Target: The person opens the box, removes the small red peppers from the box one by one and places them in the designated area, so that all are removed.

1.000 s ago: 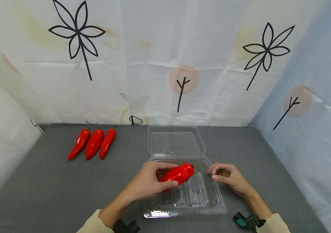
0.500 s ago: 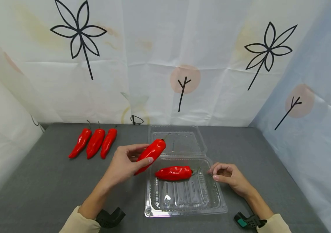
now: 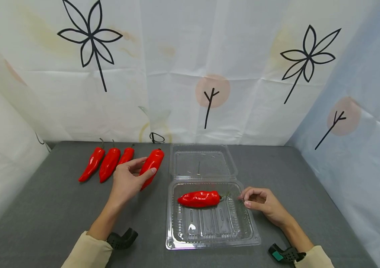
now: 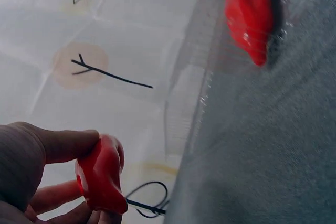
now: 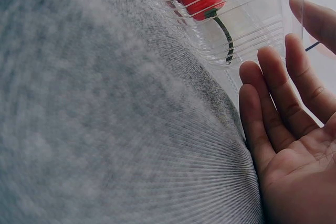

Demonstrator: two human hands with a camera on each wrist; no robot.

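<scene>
In the head view my left hand (image 3: 128,180) pinches a red chili pepper (image 3: 152,163) between thumb and fingers, its tip down, over the table left of the clear plastic container. The left wrist view shows the same pepper (image 4: 102,174) in the fingers. A second red pepper (image 3: 199,199) lies crosswise inside the open container (image 3: 216,240), its stem toward the right. At the container's right rim rests my right hand (image 3: 261,204). Seen from the right wrist, its fingers (image 5: 281,90) are fairly straight against the clear wall, and the thumb stands apart at the rim.
Several more red peppers (image 3: 109,165) lie side by side at the back left of the grey table (image 3: 42,212), one partly hidden behind my left hand. The container's hinged lid (image 3: 203,162) lies flat behind it. A white printed cloth (image 3: 163,44) hangs along the back.
My left hand has moved left and away from over the container, carrying its pepper. That uncovers the pepper lying inside. The right hand has stayed at the rim.
</scene>
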